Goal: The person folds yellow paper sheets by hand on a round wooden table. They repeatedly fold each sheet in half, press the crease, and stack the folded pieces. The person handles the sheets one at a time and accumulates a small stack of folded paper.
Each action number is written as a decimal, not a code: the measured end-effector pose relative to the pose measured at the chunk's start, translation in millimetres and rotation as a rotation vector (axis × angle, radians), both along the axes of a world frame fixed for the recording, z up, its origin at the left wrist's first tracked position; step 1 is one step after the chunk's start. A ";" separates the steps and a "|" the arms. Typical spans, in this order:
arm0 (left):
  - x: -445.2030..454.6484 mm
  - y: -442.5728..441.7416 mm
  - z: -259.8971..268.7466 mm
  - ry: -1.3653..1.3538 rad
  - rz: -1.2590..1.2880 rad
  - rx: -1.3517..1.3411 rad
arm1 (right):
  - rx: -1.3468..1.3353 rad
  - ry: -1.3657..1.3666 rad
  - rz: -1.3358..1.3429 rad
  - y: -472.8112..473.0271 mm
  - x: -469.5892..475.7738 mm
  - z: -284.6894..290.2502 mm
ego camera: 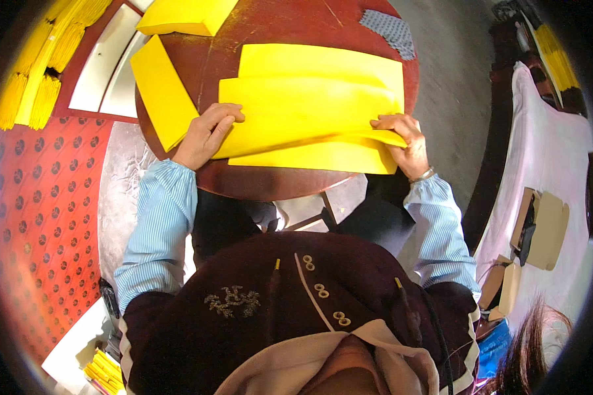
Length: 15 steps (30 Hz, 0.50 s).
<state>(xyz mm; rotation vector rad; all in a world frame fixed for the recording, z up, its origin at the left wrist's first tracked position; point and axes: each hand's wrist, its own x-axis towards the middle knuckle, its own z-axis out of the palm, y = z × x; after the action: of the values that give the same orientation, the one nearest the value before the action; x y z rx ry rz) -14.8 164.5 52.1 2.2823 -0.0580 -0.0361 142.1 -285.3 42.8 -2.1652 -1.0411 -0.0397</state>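
Note:
Wide yellow sheets [306, 103], paper or thin cloth, lie overlapping on a round dark red table [276, 24]. My left hand [210, 133] rests at the left edge of the upper sheet, thumb and fingers on its surface. At the right, my right hand [405, 140] pinches the sheet's lower right corner, which is lifted in a loose fold. Beneath that fold, a lower yellow layer [321, 155] shows near the table's front edge. A folded yellow strip [163, 94] lies just left of my left hand.
A thick yellow stack [188, 17] sits at the table's far left, a grey patterned cloth [388, 32] at its far right. Yellow bundles [44, 74] stand beyond the table on the left. Open cardboard boxes [548, 232] rest on a pale cloth-covered surface [519, 163] at right.

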 end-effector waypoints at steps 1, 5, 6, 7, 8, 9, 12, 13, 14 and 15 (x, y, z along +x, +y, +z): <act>-0.4 2.3 -0.3 0.039 0.039 -0.079 | 0.004 0.069 -0.048 0.8 1.5 0.5; -1.7 2.4 -6.0 0.197 0.258 -0.389 | 0.010 0.219 -0.142 3.3 12.0 4.0; -1.2 -0.3 -8.6 0.194 0.321 -0.445 | -0.002 0.230 -0.177 3.4 12.1 4.2; -0.7 -2.4 -10.3 0.161 0.361 -0.507 | -0.009 0.247 -0.196 3.1 12.0 4.5; -4.4 -5.8 -11.5 0.151 0.323 -0.528 | 0.028 0.284 -0.209 3.4 11.3 3.8; -5.6 -8.9 -12.7 0.100 0.309 -0.515 | 0.019 0.323 -0.273 2.8 10.6 3.2; -5.1 -21.9 -17.6 0.037 0.331 -0.464 | 0.017 0.473 -0.350 -3.3 9.8 2.6; -5.1 -24.7 -18.3 0.045 0.338 -0.463 | 0.046 0.495 -0.367 -5.4 9.6 1.9; -5.2 -26.6 -18.5 0.053 0.346 -0.461 | 0.082 0.521 -0.393 -7.2 9.5 0.9; -5.4 -27.9 -18.7 0.049 0.350 -0.457 | 0.131 0.560 -0.394 -9.0 9.1 0.3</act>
<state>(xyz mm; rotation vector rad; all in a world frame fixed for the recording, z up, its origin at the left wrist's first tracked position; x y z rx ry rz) -20.2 136.6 33.4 1.8058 0.3266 0.0957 151.2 -294.3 43.1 -2.0519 -0.2838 0.2917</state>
